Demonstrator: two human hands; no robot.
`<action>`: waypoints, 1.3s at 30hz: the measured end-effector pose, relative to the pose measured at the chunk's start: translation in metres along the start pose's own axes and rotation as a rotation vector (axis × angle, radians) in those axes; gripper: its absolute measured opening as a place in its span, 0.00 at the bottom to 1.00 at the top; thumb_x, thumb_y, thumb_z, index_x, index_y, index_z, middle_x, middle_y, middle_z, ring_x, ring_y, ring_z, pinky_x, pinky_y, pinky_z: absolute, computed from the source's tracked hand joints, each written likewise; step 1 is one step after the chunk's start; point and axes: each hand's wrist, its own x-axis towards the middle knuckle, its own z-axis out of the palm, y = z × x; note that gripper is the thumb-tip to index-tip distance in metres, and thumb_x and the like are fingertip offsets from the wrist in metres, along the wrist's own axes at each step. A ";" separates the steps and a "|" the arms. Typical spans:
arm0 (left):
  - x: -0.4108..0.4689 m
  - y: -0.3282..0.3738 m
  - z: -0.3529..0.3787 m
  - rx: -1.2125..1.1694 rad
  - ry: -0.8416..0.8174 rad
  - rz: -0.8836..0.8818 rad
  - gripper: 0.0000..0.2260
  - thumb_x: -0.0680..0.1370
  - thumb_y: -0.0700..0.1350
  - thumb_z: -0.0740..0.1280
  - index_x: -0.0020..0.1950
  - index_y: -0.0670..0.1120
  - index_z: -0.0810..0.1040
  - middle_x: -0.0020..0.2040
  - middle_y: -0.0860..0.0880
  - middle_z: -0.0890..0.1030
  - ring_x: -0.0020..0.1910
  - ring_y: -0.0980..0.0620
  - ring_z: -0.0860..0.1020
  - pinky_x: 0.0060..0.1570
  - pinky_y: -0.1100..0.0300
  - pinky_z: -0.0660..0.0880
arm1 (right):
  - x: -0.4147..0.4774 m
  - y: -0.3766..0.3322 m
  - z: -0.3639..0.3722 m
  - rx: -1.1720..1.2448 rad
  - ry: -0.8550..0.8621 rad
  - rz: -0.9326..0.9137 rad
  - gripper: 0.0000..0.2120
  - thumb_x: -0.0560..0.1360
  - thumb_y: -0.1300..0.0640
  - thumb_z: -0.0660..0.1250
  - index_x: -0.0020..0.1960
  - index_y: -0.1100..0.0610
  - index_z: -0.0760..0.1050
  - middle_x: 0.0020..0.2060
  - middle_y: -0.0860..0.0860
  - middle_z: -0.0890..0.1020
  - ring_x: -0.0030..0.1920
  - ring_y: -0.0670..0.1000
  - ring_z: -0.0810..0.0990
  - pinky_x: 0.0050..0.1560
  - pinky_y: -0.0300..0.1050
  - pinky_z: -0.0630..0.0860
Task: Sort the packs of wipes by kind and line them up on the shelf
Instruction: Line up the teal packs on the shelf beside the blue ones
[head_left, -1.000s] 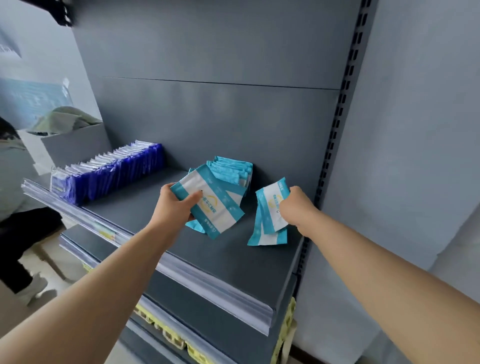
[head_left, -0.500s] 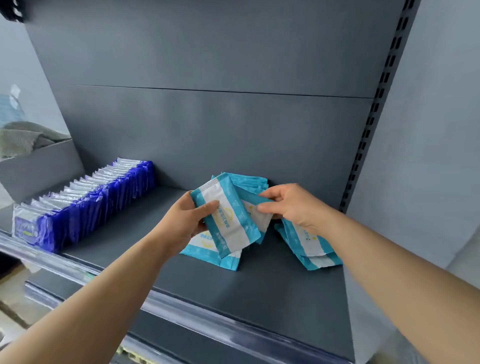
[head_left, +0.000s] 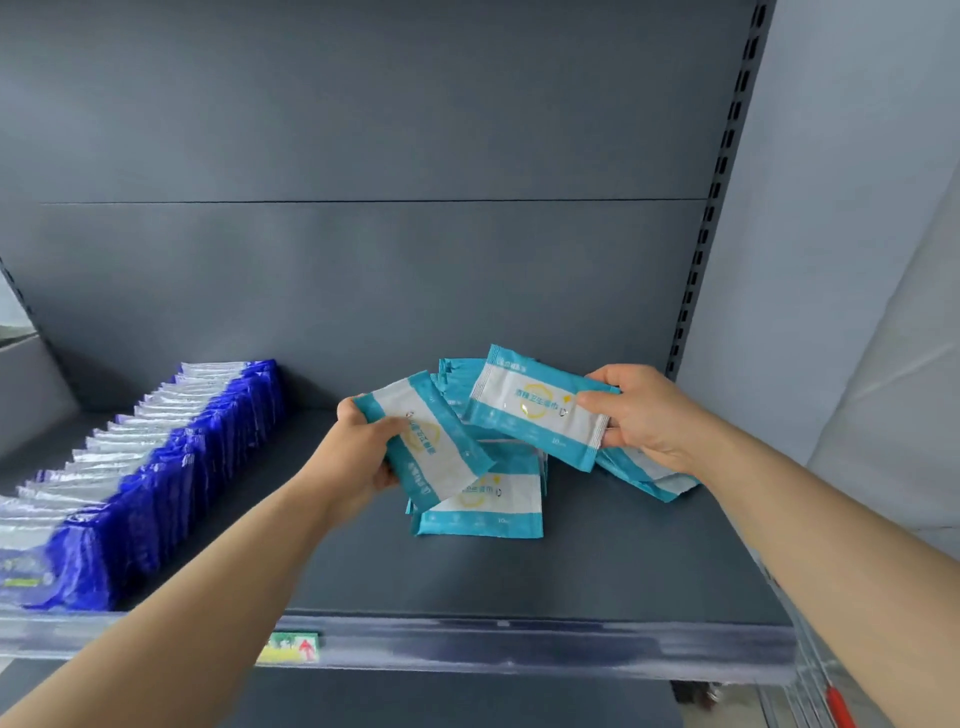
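Note:
My left hand (head_left: 358, 457) grips a teal-and-white pack of wipes (head_left: 431, 441) by its left end, tilted above the grey shelf (head_left: 597, 571). My right hand (head_left: 644, 415) holds a second teal pack (head_left: 535, 410) by its right end, lifted level over the pile. Under both lies a loose pile of teal packs: one flat in front (head_left: 483, 512), more stacked behind (head_left: 454, 376), and some beneath my right hand (head_left: 649, 475). A long row of dark blue packs (head_left: 171, 462) stands on edge along the shelf's left side.
The shelf's grey back panel (head_left: 363, 291) rises behind the packs. A slotted upright (head_left: 711, 208) bounds the shelf on the right. A clear price rail (head_left: 467, 644) with a small green label (head_left: 288, 646) runs along the front edge. Bare shelf lies between the blue row and the teal pile.
My right hand has taken a teal pack from the pile and lifted it level to the right. My left hand keeps its pack. The view has moved closer to the shelf.

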 end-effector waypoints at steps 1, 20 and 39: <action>-0.002 0.001 0.001 -0.050 -0.034 -0.016 0.09 0.80 0.34 0.61 0.58 0.43 0.66 0.46 0.44 0.81 0.38 0.51 0.83 0.27 0.59 0.77 | -0.003 -0.001 0.002 -0.015 0.030 -0.005 0.03 0.78 0.63 0.63 0.50 0.58 0.75 0.50 0.56 0.82 0.48 0.51 0.83 0.48 0.52 0.82; -0.009 -0.006 -0.022 0.595 -0.426 -0.017 0.17 0.77 0.35 0.67 0.61 0.52 0.73 0.53 0.47 0.83 0.47 0.47 0.84 0.41 0.48 0.82 | -0.034 0.002 -0.007 -0.188 0.218 -0.072 0.07 0.77 0.61 0.62 0.50 0.51 0.75 0.49 0.53 0.82 0.48 0.55 0.82 0.49 0.55 0.81; -0.006 -0.039 -0.003 0.730 -0.203 0.150 0.28 0.61 0.54 0.81 0.54 0.50 0.72 0.49 0.57 0.80 0.45 0.57 0.81 0.38 0.62 0.78 | -0.036 0.039 0.063 -0.415 0.024 -0.064 0.07 0.75 0.57 0.68 0.50 0.48 0.75 0.50 0.49 0.81 0.49 0.52 0.81 0.46 0.48 0.79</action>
